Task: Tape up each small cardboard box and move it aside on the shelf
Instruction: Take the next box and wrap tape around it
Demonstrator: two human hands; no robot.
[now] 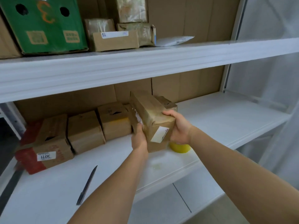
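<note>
The lower shelf (pixel 226 120) lies bare to the right of the held box (pixel 153 117). Leftward, a row of cardboard boxes (pixel 100 125) blocks the back; a knife (pixel 87 185) lies in front, and a yellow tape roll (pixel 179 147) sits under the right hand (pixel 179 126).

"30TT" on box label (pixel 46 156); green box (pixel 45 25): "3"

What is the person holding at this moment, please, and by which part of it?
A small cardboard box, tilted, held with both hands: the left hand grips its left side near the lower corner, and the right hand grips its right near edge.
</note>
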